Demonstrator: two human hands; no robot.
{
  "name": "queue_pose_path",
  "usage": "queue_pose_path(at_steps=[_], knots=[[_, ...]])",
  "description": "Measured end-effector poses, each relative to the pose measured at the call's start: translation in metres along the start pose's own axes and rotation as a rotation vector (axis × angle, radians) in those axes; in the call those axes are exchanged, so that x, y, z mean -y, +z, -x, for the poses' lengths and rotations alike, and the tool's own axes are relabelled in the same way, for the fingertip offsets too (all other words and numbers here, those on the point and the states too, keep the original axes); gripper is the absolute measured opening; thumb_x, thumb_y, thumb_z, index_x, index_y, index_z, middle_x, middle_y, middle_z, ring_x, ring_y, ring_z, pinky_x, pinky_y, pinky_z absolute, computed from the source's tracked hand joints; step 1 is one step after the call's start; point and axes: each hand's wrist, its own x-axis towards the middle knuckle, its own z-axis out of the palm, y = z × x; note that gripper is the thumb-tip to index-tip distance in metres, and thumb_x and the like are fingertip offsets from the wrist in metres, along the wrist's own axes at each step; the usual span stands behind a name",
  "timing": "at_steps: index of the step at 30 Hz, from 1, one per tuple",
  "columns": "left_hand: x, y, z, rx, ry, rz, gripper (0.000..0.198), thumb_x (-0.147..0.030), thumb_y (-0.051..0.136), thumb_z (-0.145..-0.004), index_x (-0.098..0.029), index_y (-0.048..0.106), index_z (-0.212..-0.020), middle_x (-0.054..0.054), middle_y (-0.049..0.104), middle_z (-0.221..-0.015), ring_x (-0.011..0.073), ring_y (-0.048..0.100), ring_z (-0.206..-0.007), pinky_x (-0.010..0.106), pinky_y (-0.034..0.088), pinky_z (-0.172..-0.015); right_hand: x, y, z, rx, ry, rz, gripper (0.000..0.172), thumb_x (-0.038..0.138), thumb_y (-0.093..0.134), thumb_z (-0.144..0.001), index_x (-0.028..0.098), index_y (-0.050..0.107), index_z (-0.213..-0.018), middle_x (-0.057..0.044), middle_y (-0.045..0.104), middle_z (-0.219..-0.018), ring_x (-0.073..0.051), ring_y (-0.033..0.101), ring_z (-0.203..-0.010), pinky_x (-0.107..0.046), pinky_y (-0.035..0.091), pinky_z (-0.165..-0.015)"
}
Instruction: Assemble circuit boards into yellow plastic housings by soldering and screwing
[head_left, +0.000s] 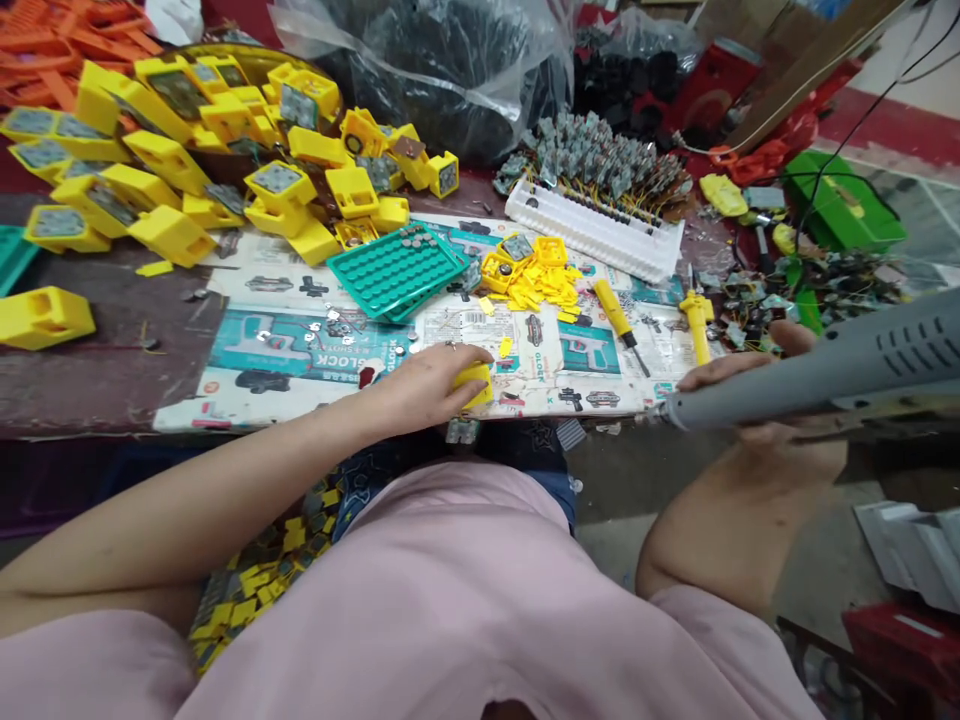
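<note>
My left hand is closed around a small yellow plastic housing at the front edge of the bench, fingers over its top. Below the edge, a small grey-faced piece shows under that hand; whether it belongs to the housing I cannot tell. On the right, my right hand grips a grey electric screwdriver, its tip pointing left, apart from the housing. Much of this hand is hidden behind the tool. Loose yellow pieces and a yellow-handled screwdriver lie beyond my left hand.
Green trays lie on printed cardboard. Many yellow housings are heaped at the back left. A white rack stands before wired parts. At right are a yellow tool and a green bin.
</note>
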Motion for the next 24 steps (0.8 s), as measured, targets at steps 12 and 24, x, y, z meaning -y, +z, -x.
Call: queue_pose_path(at_steps=[12,24], knots=[[0.027,-0.06,-0.044,-0.215,0.07,-0.822,0.028,-0.022,0.051,-0.088,-0.024,0.078,-0.08,0.008,0.075,-0.09,0.0285,0.063,-0.096,0.048,0.04,-0.089,0.042,0.061,-0.025,0.357,-0.06,-0.893,0.085,0.037,0.082,-0.069,0.036,0.048,-0.146,-0.007,0.069,-0.131,-0.028,0.065,-0.122,-0.048,0.055,-0.102],[0.038,-0.05,-0.062,-0.097,0.192,-0.973,0.02,-0.022,0.056,-0.086,-0.02,0.071,-0.073,0.004,0.069,-0.077,0.022,0.055,-0.086,0.047,0.038,-0.09,0.045,0.117,-0.065,-0.069,0.08,-1.024,0.027,0.035,0.083,-0.069,0.031,0.067,-0.09,0.008,0.051,-0.061,-0.01,0.054,-0.054,-0.025,0.053,-0.054]])
